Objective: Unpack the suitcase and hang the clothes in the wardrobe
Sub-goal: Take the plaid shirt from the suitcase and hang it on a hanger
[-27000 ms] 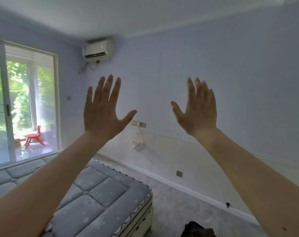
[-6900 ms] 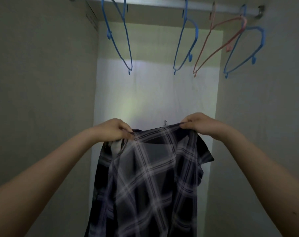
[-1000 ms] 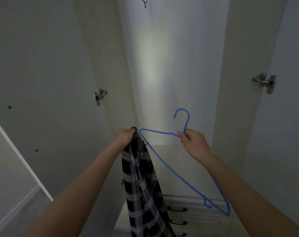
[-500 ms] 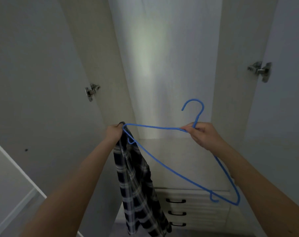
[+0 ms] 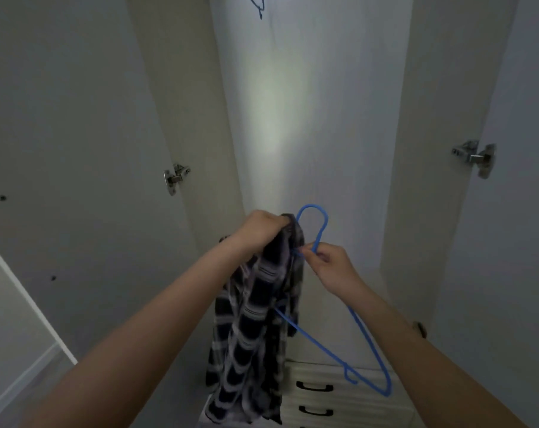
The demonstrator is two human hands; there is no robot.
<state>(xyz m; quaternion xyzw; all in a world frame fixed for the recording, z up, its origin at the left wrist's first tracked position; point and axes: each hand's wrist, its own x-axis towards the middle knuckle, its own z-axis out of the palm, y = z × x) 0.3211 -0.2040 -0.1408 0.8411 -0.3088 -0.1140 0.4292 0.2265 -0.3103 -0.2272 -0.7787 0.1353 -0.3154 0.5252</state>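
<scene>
Head view: left hand (image 5: 262,230) grips the bunched collar end of the plaid shirt (image 5: 256,329), fingers curled tight round the cloth, while right hand (image 5: 327,267) pinches the neck of the blue hanger (image 5: 330,350) just under its hook, right beside the shirt's top. Step looks like threading the hanger into the shirt, with the shirt hanging just above and in front of the wardrobe drawers (image 5: 320,393). Next probably needs a hanger arm fed into a shoulder, then a lift to the rail, which is out of view.
</scene>
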